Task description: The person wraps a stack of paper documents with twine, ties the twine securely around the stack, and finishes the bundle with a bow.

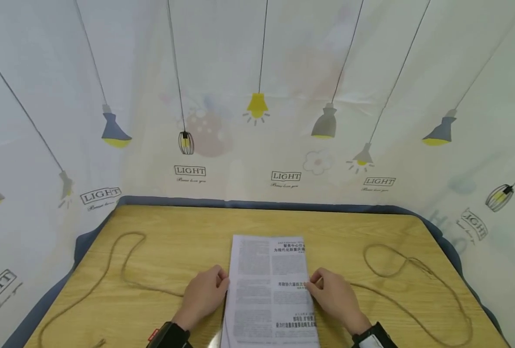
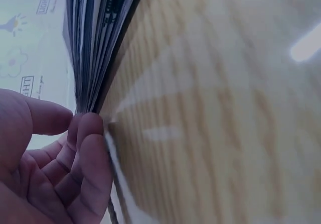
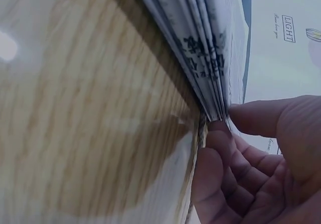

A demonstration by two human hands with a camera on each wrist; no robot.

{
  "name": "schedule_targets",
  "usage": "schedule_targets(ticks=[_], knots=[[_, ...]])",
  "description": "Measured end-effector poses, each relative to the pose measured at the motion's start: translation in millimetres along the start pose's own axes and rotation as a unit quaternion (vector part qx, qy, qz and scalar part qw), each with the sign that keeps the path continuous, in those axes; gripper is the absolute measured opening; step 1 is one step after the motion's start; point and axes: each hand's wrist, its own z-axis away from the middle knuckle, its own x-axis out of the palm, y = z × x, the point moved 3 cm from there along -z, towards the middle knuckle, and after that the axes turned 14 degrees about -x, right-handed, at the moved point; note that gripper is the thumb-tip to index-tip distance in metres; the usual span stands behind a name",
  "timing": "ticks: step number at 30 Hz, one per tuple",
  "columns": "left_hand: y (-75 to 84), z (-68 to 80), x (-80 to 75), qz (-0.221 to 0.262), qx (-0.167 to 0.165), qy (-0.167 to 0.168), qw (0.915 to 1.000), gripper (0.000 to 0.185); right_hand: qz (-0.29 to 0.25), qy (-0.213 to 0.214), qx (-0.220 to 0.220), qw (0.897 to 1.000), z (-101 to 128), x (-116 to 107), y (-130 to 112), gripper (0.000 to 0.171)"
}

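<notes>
A stack of folded newspapers (image 1: 271, 295) lies on the wooden table, its printed face up. My left hand (image 1: 205, 295) pinches its left edge between thumb and curled fingers; in the left wrist view the layered sheets (image 2: 95, 43) narrow toward the fingertips (image 2: 90, 126). On the opposite edge my right hand (image 1: 333, 297) pinches the stack likewise, thumb on top and fingers at the lower side in the right wrist view. A thin brown rope (image 1: 392, 299) runs out from behind the right hand, and rope also emerges beside the left hand. Whatever lies under the papers is hidden.
Loose rope (image 1: 109, 261) curves over the table's left side, with a loop on the right side. The tabletop (image 1: 188, 222) has a dark blue border (image 1: 249, 205). Behind it hangs a pale sheet (image 1: 240, 58) printed with lamps.
</notes>
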Motion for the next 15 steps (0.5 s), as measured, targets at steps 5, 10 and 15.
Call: schedule_targets(ticks=[5, 10, 15], knots=[[-11.2, 1.0, -11.7, 0.011, -0.01, 0.018, 0.9997, 0.01, 0.011, 0.015, 0.009, 1.0, 2.3, -6.9, 3.5, 0.012], [-32.7, -3.9, -31.0, 0.027, -0.043, 0.014, 0.9986, 0.007, 0.01, 0.029, 0.007, 0.999, 3.7, -14.1, 7.0, 0.012], [-58.5, -14.8, -63.9, 0.02, -0.076, 0.028, 0.9965, 0.015, 0.012, 0.034, 0.005, 0.999, 3.5, -17.2, 13.5, 0.013]])
